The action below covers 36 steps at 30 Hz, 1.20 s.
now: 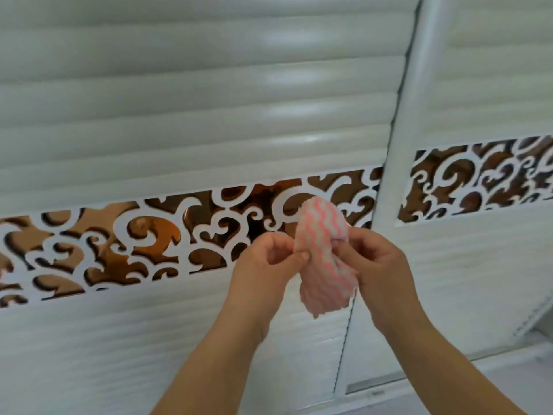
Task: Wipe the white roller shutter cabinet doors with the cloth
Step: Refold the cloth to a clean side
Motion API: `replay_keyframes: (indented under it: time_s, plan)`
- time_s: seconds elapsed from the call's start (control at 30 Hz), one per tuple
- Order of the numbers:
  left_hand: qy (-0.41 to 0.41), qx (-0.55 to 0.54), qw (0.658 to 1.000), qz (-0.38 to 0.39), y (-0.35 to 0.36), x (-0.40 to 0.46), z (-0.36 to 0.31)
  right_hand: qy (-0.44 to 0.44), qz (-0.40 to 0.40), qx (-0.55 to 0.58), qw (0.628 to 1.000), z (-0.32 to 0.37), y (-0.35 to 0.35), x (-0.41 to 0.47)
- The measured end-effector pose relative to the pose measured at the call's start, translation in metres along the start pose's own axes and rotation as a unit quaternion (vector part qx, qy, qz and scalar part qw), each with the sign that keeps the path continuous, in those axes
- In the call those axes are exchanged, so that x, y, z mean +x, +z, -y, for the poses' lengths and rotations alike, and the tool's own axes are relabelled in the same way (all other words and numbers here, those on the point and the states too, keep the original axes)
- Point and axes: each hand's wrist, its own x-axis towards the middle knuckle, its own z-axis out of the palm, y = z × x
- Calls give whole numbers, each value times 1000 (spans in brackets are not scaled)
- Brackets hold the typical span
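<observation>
1. Centrally, a pink-and-white cloth (pixel 321 253) with a wavy zigzag weave is bunched into a soft, rounded wad, its ragged lower edge hanging loose.
2. Left of the cloth, the left hand (pixel 269 265) pinches its side edge between thumb and forefinger.
3. Right of the cloth, the right hand (pixel 378 262) grips it, fingertips tucked under the fabric and hidden.
4. Behind the cloth, the left roller shutter door (pixel 179 100) shows glossy, rounded white slats.
5. Level with the cloth, a white scrollwork band (pixel 119 244) is cut out over a coppery mirrored backing.
6. Right of the cloth, a smooth white post (pixel 401 151) separates the right roller shutter door (pixel 493 70), cut off by the frame edge; lower slats look blurred.
</observation>
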Motion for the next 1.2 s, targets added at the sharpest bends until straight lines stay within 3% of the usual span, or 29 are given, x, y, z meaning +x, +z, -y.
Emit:
replay_keyframes:
  time_s: [0.2,0.4,0.53,0.7,0.83,1.03,1.2]
  plan:
    - [30,-27,998,-47,18,-38,-28,-8,-35,30,999,41,-40,-22]
    - [55,-58,994,-71,19,-80,-41,34,19,57,998,71,-66,-60]
    - [16,-122,992,-31,32,-108,-50,65,7,73,995,82,-85,-80]
    - [-20,-237,971,-3,50,-124,-72,35,0,42,998,101,-115,-88]
    - [31,-203,978,-34,78,-124,-92,-17,21,-24,999,113,-152,-78]
    - [76,-222,971,-36,158,-104,-126,-14,202,-106,974,124,-226,-57]
    - [85,-165,982,-33,238,-83,-135,-1,122,-135,983,116,-292,-18]
